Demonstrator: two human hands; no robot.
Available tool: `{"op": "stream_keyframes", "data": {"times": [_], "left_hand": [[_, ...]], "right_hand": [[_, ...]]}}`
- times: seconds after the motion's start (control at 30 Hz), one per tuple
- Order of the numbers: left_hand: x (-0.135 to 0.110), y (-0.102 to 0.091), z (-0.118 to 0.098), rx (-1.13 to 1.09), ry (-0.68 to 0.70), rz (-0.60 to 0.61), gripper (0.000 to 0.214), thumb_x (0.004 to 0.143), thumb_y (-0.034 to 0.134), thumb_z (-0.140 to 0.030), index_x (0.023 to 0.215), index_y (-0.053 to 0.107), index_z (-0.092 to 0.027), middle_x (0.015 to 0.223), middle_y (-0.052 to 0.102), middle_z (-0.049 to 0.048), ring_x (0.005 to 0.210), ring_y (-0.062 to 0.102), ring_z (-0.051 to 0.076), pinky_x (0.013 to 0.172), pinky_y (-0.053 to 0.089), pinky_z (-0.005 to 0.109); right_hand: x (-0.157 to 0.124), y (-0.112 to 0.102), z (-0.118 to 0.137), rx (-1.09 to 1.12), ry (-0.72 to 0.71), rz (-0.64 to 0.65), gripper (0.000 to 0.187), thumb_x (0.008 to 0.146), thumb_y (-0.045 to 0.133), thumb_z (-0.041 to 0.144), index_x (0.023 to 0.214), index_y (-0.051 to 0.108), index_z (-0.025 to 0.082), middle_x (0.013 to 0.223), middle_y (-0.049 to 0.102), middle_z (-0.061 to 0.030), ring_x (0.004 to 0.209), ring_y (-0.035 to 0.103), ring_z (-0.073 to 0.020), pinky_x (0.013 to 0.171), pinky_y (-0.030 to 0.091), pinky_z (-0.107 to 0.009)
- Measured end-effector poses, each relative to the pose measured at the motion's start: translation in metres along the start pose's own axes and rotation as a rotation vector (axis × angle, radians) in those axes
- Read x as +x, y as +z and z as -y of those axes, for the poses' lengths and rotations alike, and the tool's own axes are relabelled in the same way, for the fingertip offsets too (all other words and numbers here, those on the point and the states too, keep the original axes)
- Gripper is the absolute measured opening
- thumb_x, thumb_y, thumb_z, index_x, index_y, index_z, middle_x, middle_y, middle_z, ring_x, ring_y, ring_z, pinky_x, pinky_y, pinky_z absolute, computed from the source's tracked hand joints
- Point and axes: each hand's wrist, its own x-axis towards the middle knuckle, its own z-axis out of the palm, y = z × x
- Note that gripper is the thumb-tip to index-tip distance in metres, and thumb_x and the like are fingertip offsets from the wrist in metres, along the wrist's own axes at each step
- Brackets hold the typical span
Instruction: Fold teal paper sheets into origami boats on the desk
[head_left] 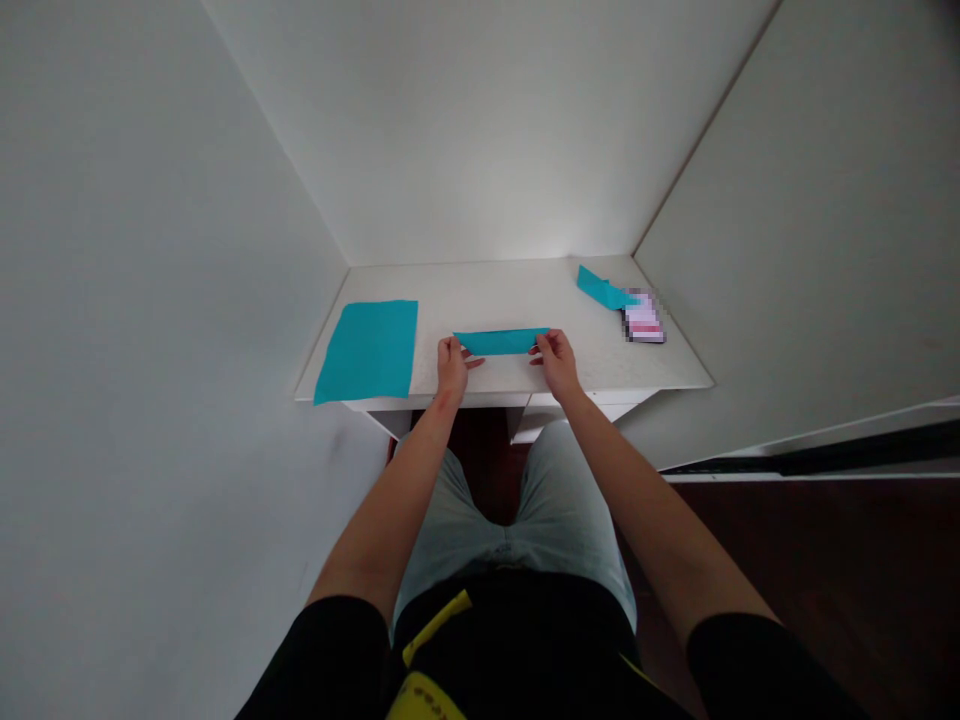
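Note:
A narrow strip of folded blue paper (501,343) stretches between my two hands over the middle of the white desk. My left hand (453,366) pinches its left end, with some fingers extended beneath it. At the right end, my right hand (556,362) grips the strip between thumb and fingers. On the left of the desk lies a flat sheet of blue paper (369,350), its near edge reaching the desk's front. A smaller folded blue paper piece (600,289) rests at the back right.
A phone-like object (643,318), its face blurred out, lies on the right of the white desk (517,290), partly touching the folded piece. Walls enclose the desk at the left, back and right. Below the front edge is a drawer (534,420).

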Motion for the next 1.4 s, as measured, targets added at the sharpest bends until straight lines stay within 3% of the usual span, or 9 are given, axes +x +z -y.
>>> {"op": "stream_keyframes", "data": {"times": [0.1,0.2,0.3,0.43,0.53,0.73,0.93,1.13,1.4], "left_hand": [[-0.001,-0.005,-0.001,0.001,0.013,0.131,0.049,0.093,0.076,-0.064,0.110,0.057,-0.023,0.114,0.073,0.0079,0.101,0.076,0.020,0.083,0.067,0.034],[-0.003,-0.010,-0.004,0.082,0.044,0.257,0.065,0.070,0.100,-0.048,0.117,0.066,-0.019,0.110,0.077,0.0081,0.102,0.075,0.022,0.091,0.065,0.038],[-0.007,-0.015,-0.008,0.162,0.073,0.325,0.071,0.059,0.104,-0.039,0.119,0.074,-0.017,0.106,0.081,0.0072,0.099,0.075,0.024,0.094,0.064,0.041],[-0.011,-0.017,-0.011,0.192,0.111,0.327,0.051,0.063,0.100,-0.042,0.105,0.082,-0.020,0.104,0.083,0.0049,0.099,0.076,0.024,0.094,0.063,0.039],[-0.011,-0.016,-0.010,0.221,0.099,0.298,0.038,0.067,0.097,-0.045,0.091,0.082,-0.020,0.088,0.081,0.0024,0.087,0.074,0.022,0.084,0.062,0.036],[-0.007,-0.015,-0.005,0.225,0.080,0.317,0.039,0.064,0.098,-0.046,0.084,0.080,-0.018,0.081,0.078,0.0018,0.084,0.074,0.022,0.079,0.062,0.034],[-0.003,-0.012,-0.004,0.083,-0.006,0.256,0.053,0.070,0.097,-0.057,0.093,0.079,-0.013,0.094,0.082,0.0089,0.092,0.079,0.026,0.085,0.071,0.043],[-0.001,-0.010,-0.005,0.032,-0.071,0.179,0.062,0.090,0.074,-0.075,0.087,0.068,-0.013,0.083,0.076,0.0096,0.088,0.081,0.028,0.082,0.073,0.047],[0.002,-0.015,-0.003,-0.017,-0.043,0.210,0.059,0.091,0.075,-0.075,0.093,0.067,-0.016,0.076,0.069,0.0040,0.089,0.079,0.024,0.088,0.072,0.044]], "right_hand": [[-0.001,0.000,0.001,0.010,0.006,0.023,0.054,0.084,0.069,0.077,0.099,0.045,0.030,0.085,0.062,0.0034,0.077,0.067,-0.0171,0.060,0.055,-0.027],[-0.001,0.000,0.002,-0.018,0.005,0.080,0.057,0.084,0.068,0.081,0.100,0.046,0.030,0.082,0.063,0.0035,0.074,0.067,-0.0176,0.061,0.054,-0.028],[-0.002,-0.001,0.004,-0.047,-0.007,0.114,0.060,0.084,0.066,0.085,0.100,0.047,0.030,0.080,0.064,0.0031,0.073,0.067,-0.0179,0.062,0.053,-0.029],[-0.003,-0.001,0.007,-0.046,-0.008,0.107,0.061,0.083,0.066,0.087,0.099,0.051,0.030,0.073,0.063,0.0039,0.069,0.066,-0.0179,0.063,0.053,-0.030],[-0.006,-0.001,0.008,-0.064,0.006,0.151,0.062,0.078,0.073,0.086,0.091,0.060,0.027,0.071,0.066,0.0015,0.068,0.065,-0.0192,0.066,0.054,-0.033],[-0.009,0.001,0.009,-0.211,-0.007,0.331,0.054,0.073,0.081,0.077,0.075,0.076,0.023,0.074,0.074,-0.0026,0.074,0.067,-0.0237,0.074,0.056,-0.038],[-0.008,-0.002,0.012,-0.318,-0.010,0.283,0.065,0.085,0.065,0.084,0.071,0.080,0.023,0.062,0.066,-0.0037,0.066,0.063,-0.0224,0.069,0.051,-0.037],[-0.007,-0.002,0.014,-0.326,0.021,0.267,0.084,0.085,0.048,0.100,0.065,0.080,0.024,0.060,0.064,-0.0049,0.067,0.063,-0.0225,0.075,0.051,-0.038],[-0.006,-0.003,0.012,-0.171,0.051,0.159,0.078,0.094,0.048,0.089,0.091,0.084,0.020,0.060,0.065,-0.0038,0.065,0.064,-0.0227,0.074,0.055,-0.039]]}}
